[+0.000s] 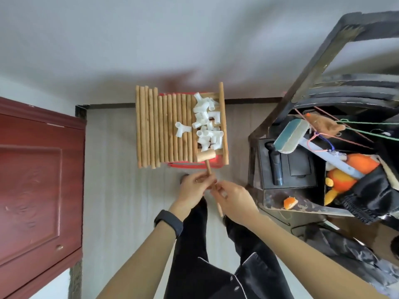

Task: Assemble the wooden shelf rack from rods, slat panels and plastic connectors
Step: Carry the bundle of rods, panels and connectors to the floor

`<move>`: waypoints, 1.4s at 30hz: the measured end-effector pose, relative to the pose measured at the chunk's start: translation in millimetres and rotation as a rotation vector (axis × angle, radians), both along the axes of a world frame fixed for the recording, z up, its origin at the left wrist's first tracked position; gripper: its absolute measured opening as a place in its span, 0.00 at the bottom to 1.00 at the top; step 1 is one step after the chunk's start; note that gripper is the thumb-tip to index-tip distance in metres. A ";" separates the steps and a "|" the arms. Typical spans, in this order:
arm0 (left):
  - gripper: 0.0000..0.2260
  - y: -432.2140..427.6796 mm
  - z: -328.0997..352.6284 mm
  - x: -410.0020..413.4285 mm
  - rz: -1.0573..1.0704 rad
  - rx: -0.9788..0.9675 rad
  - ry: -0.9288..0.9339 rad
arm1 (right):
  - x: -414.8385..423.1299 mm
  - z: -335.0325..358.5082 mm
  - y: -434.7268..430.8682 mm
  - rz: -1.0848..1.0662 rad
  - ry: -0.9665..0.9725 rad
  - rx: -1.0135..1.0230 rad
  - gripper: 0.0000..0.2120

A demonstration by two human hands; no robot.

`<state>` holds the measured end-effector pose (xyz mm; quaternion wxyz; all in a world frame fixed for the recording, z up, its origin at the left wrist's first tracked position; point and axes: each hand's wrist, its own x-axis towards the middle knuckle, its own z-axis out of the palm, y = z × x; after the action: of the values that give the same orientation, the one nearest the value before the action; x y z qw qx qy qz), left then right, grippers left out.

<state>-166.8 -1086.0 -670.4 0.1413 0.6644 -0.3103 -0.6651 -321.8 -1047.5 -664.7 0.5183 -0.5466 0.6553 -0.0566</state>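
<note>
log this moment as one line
stage: parts unassembled | left hand: grips mallet handle | right hand: pinches wooden stick | stick separate from handle: unclear | rods, white connectors: piled on red support

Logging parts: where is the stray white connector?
Head view, centre: the stray white connector lies on the row of wooden rods, just left of the connector pile.

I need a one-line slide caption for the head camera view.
The left hand and right hand hold a wooden mallet by its handle near round wooden rods and white plastic connectors.
</note>
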 end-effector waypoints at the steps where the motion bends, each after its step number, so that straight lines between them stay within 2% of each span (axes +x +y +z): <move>1: 0.03 -4.3 1.7 19.3 0.051 -0.041 -0.012 | 15.2 0.9 -7.6 0.018 -0.029 0.009 0.13; 3: 0.06 -17.6 6.1 61.5 0.151 -0.092 -0.071 | 39.5 0.7 -22.6 0.043 -0.055 0.028 0.11; 5: 0.12 -35.8 8.2 106.1 0.201 -0.104 -0.184 | 52.8 -1.8 -38.6 -0.030 -0.045 0.056 0.10; 7: 0.16 -55.5 3.7 147.6 0.171 -0.114 -0.290 | 55.2 -6.8 -53.5 -0.163 -0.008 0.056 0.08; 9: 0.15 -76.8 -4.2 175.5 0.101 -0.146 -0.385 | 50.4 -15.8 -68.1 -0.309 0.027 0.030 0.09; 13: 0.12 -111.7 -27.7 189.4 -0.115 -0.280 -0.616 | 33.4 -45.1 -99.4 -0.485 0.169 -0.062 0.13; 17: 0.15 -127.1 -47.5 175.3 -0.190 -0.321 -0.679 | 21.4 -74.2 -126.0 -0.566 0.278 -0.046 0.20; 19: 0.14 -128.8 -52.6 173.4 -0.144 -0.355 -0.687 | 16.8 -82.6 -135.1 -0.585 0.310 -0.019 0.23; 21: 0.13 -134.2 -56.6 180.5 0.012 -0.381 -0.649 | 12.2 -86.1 -143.4 -0.601 0.320 0.025 0.25; 23: 0.13 -146.2 -61.1 193.5 0.151 -0.322 -0.560 | 8.0 -88.2 -152.7 -0.611 0.295 0.094 0.26; 25: 0.16 -163.1 -67.8 207.9 0.234 -0.118 -0.370 | 4.4 -89.6 -165.4 -0.651 0.219 0.193 0.24; 27: 0.20 -177.3 -72.8 219.5 0.330 0.154 -0.099 | 0.6 -90.2 -179.3 -0.788 0.060 0.343 0.21; 29: 0.22 -186.4 -81.4 229.3 0.322 0.300 0.050 | -7.3 -89.7 -188.9 -0.896 -0.112 0.484 0.22; 32: 0.26 -196.7 -100.1 243.9 0.277 0.382 0.118 | -23.1 -91.3 -202.4 -0.880 -0.295 0.610 0.29; 37: 0.32 -205.9 -120.8 256.8 0.243 0.461 0.109 | -29.9 -95.4 -220.0 -0.792 -0.378 0.698 0.31; 42: 0.25 -206.1 -116.8 242.4 0.253 0.416 0.092 | -18.7 -103.7 -220.2 -0.848 -0.366 0.671 0.31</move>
<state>75.5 -1292.1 -787.2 0.0978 0.6817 -0.0744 -0.7212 -340.5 -1267.7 -768.4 0.7004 -0.0228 0.6991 -0.1421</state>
